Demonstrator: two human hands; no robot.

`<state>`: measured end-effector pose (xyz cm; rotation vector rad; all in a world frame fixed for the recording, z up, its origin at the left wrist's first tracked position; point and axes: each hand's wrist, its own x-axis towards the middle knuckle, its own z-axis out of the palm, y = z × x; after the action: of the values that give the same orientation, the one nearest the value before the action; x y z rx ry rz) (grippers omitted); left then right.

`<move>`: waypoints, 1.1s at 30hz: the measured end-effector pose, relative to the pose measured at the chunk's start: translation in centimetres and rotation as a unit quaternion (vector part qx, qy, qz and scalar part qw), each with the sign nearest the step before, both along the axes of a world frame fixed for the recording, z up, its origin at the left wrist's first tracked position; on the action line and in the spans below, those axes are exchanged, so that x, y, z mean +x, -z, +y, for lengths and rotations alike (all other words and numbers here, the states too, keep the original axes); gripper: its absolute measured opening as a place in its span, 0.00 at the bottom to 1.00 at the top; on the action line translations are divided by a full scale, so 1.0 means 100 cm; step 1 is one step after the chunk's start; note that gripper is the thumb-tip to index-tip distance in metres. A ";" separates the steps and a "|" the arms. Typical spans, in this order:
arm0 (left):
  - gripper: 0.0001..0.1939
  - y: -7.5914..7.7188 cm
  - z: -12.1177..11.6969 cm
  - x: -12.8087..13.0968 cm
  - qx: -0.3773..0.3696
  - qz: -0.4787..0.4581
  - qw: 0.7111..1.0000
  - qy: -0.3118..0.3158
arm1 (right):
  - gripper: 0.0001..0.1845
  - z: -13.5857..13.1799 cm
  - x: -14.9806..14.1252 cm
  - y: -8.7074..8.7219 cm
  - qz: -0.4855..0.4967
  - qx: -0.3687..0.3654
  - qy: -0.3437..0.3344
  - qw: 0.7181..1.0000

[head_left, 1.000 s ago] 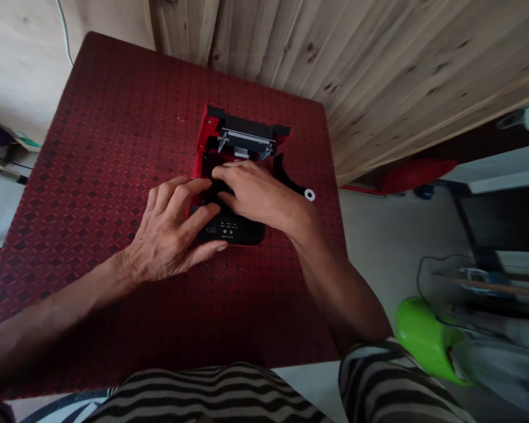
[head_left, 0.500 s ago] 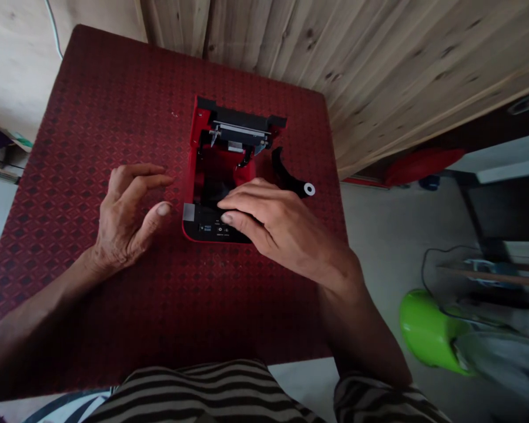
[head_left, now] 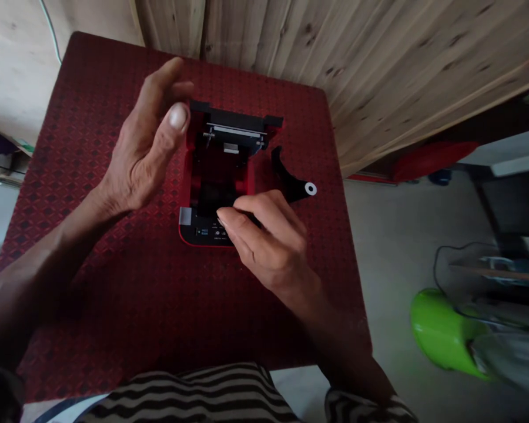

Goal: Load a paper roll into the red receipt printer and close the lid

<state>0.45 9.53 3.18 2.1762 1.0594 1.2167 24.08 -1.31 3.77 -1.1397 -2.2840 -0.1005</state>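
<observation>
A red and black label printer [head_left: 191,234] sits on the table with its lid [head_left: 238,119] raised and its dark inner compartment exposed. My left hand [head_left: 145,135] is at the lid's upper left corner, thumb and fingers apart; whether it touches the lid I cannot tell. My right hand [head_left: 268,235] is over the front right of the printer, its thumb and fingertips pressed together at the compartment's front edge. What they pinch, if anything, is hidden. To the right of the printer lies a curved black piece [head_left: 286,179] with a white ring [head_left: 310,188] at one end.
The table [head_left: 114,329] has a red patterned cover. A wooden plank wall [head_left: 291,41] runs along its far side. On the floor at the right are a green bucket [head_left: 441,329] lying on its side and a dark cable [head_left: 436,264].
Both hands were over the printer at first. My left hand drew away to the left, then rose to the lid's corner. My right hand moved back to the compartment's front edge.
</observation>
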 end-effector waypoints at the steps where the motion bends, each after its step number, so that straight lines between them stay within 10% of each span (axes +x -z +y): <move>1: 0.39 -0.005 0.002 0.004 -0.008 0.003 1.000 0.003 | 0.12 -0.003 -0.001 0.004 0.017 0.024 -0.002 1.000; 8: 0.29 -0.015 -0.021 0.011 0.031 0.013 0.999 0.014 | 0.14 -0.022 -0.004 0.011 0.021 0.068 -0.004 0.997; 20: 0.16 0.014 -0.046 -0.006 0.138 0.102 0.981 0.087 | 0.15 -0.036 0.000 0.003 -0.052 0.059 0.000 0.997; 33: 0.23 0.030 -0.050 -0.005 0.212 0.136 0.964 0.090 | 0.14 -0.032 0.001 0.008 -0.056 0.054 0.009 0.997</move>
<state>-0.08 4.52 0.19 2.7631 0.7227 1.1664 24.14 -4.52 3.00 -1.1235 -2.3363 -0.2979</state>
